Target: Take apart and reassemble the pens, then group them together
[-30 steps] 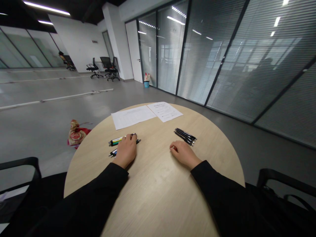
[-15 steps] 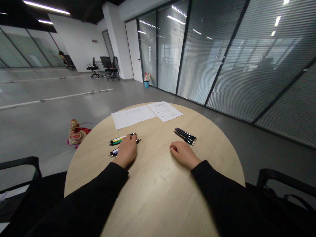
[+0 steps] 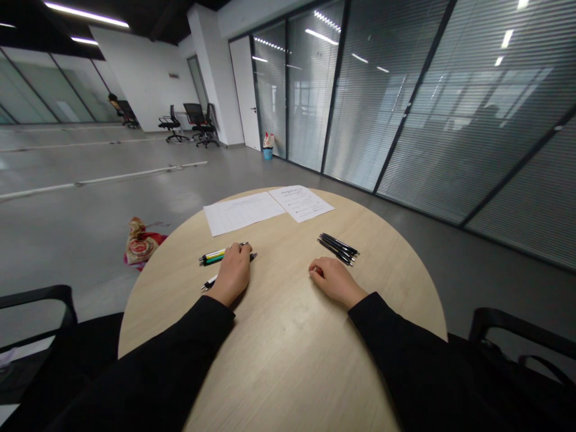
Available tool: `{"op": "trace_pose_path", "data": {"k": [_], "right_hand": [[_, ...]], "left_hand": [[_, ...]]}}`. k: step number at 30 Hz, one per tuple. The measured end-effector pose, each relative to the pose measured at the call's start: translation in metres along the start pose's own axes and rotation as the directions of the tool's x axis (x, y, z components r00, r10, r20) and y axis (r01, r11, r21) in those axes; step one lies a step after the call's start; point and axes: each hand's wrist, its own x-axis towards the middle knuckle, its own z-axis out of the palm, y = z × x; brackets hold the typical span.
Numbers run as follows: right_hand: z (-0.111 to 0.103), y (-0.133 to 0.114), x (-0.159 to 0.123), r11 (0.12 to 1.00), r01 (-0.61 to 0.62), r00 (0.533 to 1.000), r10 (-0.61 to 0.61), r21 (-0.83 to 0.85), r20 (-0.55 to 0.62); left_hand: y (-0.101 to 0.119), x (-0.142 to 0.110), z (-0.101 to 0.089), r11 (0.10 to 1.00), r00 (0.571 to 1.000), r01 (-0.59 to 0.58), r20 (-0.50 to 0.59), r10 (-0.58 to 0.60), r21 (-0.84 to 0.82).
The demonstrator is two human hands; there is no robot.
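Left hand (image 3: 231, 275) lies half-curled, fingertips over the green-and-yellow pens (image 3: 216, 256), a slim pen (image 3: 209, 282) showing below its heel, while right hand (image 3: 335, 282) rests loosely closed on the surface (image 3: 288, 372), just beside the black pens (image 3: 337, 249).

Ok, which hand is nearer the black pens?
Right. The right hand rests on the table just short of the black pens, not touching them; the left hand lies well away, over the colored pens.

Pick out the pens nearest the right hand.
The black pens just beyond the right hand, all dark-barrelled, unlike the yellow-and-green pens under the left hand.
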Motion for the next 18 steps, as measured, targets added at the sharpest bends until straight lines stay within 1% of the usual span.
{"op": "trace_pose_path", "data": {"k": [6,10,14,18], "right_hand": [[0.000,0.000,0.000,1.000,0.000,1.000,0.000,0.016,-0.005],[-0.001,0.000,0.000,1.000,0.002,1.000,-0.002,0.015,-0.006],[-0.001,0.000,0.000,1.000,0.008,1.000,-0.008,0.022,-0.008],[0.000,0.001,0.000,1.000,0.007,1.000,-0.006,0.029,-0.005]], "left_hand": [[0.009,-0.002,-0.016,0.998,0.996,-0.055,0.068,0.052,0.043],[0.014,-0.002,-0.025,0.992,0.993,-0.084,0.092,0.075,0.091],[0.016,-0.001,-0.028,0.987,0.991,-0.105,0.097,0.093,0.125],[0.017,-0.001,-0.028,0.985,0.992,-0.108,0.078,0.098,0.136]]}}
